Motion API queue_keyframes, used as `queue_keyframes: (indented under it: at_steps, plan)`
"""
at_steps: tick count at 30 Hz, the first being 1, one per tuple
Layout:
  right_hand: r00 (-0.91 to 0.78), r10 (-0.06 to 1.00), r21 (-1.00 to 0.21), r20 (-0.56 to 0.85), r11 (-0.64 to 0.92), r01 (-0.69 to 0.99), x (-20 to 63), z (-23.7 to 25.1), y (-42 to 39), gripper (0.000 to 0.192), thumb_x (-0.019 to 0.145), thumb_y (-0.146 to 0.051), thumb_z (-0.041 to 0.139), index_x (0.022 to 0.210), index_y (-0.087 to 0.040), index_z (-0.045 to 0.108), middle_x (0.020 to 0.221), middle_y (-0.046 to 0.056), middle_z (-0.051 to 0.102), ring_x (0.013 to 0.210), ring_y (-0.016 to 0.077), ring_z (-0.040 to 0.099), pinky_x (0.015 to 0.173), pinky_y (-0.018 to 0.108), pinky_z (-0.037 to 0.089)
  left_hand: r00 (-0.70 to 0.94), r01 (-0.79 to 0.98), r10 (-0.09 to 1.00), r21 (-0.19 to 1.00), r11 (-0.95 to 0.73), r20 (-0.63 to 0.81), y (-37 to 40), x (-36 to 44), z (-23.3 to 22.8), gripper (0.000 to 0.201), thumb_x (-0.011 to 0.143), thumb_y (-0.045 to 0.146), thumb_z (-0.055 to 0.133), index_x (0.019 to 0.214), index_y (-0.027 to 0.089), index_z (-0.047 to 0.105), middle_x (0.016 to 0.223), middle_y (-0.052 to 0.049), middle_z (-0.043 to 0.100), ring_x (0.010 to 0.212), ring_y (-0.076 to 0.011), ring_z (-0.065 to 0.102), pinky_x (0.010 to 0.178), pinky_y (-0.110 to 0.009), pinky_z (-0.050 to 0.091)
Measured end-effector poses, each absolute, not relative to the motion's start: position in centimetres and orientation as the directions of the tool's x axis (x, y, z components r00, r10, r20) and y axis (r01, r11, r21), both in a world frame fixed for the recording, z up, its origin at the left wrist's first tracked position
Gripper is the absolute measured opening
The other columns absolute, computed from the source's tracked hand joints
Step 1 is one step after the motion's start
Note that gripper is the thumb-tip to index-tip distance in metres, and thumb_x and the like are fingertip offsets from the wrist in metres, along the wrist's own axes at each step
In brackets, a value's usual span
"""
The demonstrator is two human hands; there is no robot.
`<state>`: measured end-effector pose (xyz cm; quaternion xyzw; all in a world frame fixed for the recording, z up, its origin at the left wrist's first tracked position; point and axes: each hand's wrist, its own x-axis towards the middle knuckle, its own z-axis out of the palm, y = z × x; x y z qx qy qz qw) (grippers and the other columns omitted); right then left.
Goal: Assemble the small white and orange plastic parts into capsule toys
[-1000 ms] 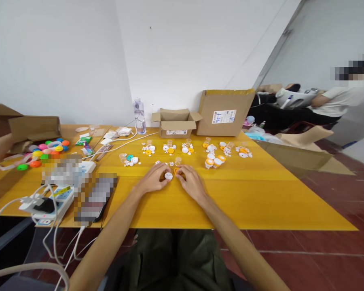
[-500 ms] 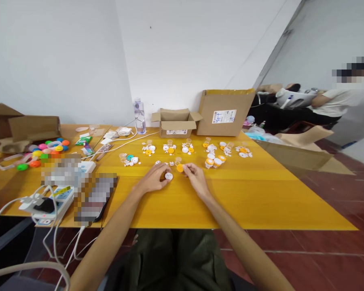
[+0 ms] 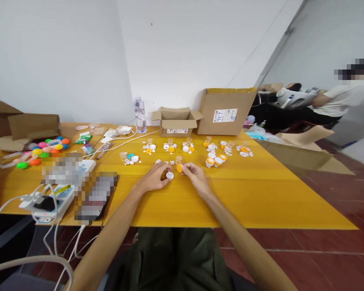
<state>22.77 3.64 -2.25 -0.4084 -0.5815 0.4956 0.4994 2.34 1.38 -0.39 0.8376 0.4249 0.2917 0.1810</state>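
left hand (image 3: pixel 154 180): pinching round white plastic cap (image 3: pixel 170 175) | right hand (image 3: pixel 194 174): pinching small orange disc (image 3: pixel 179 167)

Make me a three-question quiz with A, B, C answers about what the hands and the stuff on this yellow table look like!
1. Where is the water bottle?
A. by the wall
B. on the floor
C. in a box

2. What colour is the small piece in the right hand?
A. green
B. orange
C. black

3. The small cardboard box is
A. taped shut
B. crushed flat
C. open

A: it stands at the table's far edge.
B: orange shows at the fingertips.
C: its flaps are spread.
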Motion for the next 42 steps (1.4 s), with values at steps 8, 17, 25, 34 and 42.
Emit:
queue_keyframes:
  at_steps: [8, 17, 25, 34, 42]
  plan:
    - [-0.24, 0.941, -0.967, 0.239, 0.253, 0.026, 22.2, -2.3, 3.5, 0.043, 0.07, -0.065, 0.073, 0.069, -0.023, 0.062, 0.088, 0.003, 0.074, 0.094, 0.0245, 0.068, 0.087, 0.038, 0.052, 0.466, 0.586, 0.815, 0.569, -0.577, 0.346, 1.6, 2.2, -0.8, 0.024, 0.082, 0.018, 0.059, 0.104, 0.023, 0.058, 0.105, -0.005, 0.067, 0.1, -0.023, 0.062, 0.096, -0.039, 0.049]
    - [-0.288, 0.943, -0.984, 0.166, 0.141, -0.105, 22.3, -1.7, 3.2, 0.041, 0.064, -0.059, 0.082, 0.073, -0.023, 0.063, 0.083, -0.001, 0.071, 0.088, 0.0215, 0.068, 0.089, 0.038, 0.053, 0.339, 0.512, 0.847, 0.675, -0.53, 0.408, 1.8, 2.8, -0.8, 0.014, 0.091, 0.025, 0.058, 0.104, 0.022, 0.062, 0.106, -0.005, 0.069, 0.107, -0.0231, 0.061, 0.103, -0.041, 0.046]
    - [-0.357, 0.931, -0.961, 0.072, -0.031, -0.273, 22.2, -2.1, 3.2, 0.04, 0.059, -0.054, 0.088, 0.074, -0.024, 0.067, 0.086, 0.0, 0.072, 0.083, 0.0185, 0.07, 0.089, 0.038, 0.058, 0.255, 0.44, 0.88, 0.762, -0.475, 0.401, 1.9, 3.3, -0.8, 0.018, 0.085, 0.029, 0.069, 0.1, 0.021, 0.063, 0.1, -0.004, 0.069, 0.095, -0.0204, 0.062, 0.094, -0.037, 0.049]
    - [-0.387, 0.92, -0.963, 0.06, -0.048, -0.264, 22.2, -1.9, 3.0, 0.04, 0.062, -0.058, 0.086, 0.076, -0.022, 0.074, 0.082, 0.001, 0.073, 0.083, 0.0179, 0.07, 0.092, 0.039, 0.058, 0.267, 0.474, 0.865, 0.723, -0.502, 0.426, 1.9, 3.3, -1.1, 0.015, 0.082, 0.021, 0.069, 0.096, 0.021, 0.063, 0.098, -0.003, 0.068, 0.096, -0.0204, 0.062, 0.093, -0.037, 0.049]
    - [-0.346, 0.937, -0.954, 0.045, -0.063, -0.293, 22.3, -2.1, 3.3, 0.039, 0.062, -0.057, 0.086, 0.075, -0.023, 0.073, 0.084, 0.001, 0.074, 0.085, 0.0189, 0.07, 0.092, 0.04, 0.06, 0.343, 0.545, 0.855, 0.659, -0.518, 0.388, 1.8, 2.6, -1.1, 0.029, 0.083, 0.029, 0.07, 0.11, 0.023, 0.062, 0.108, -0.006, 0.068, 0.106, -0.0247, 0.061, 0.1, -0.043, 0.048]
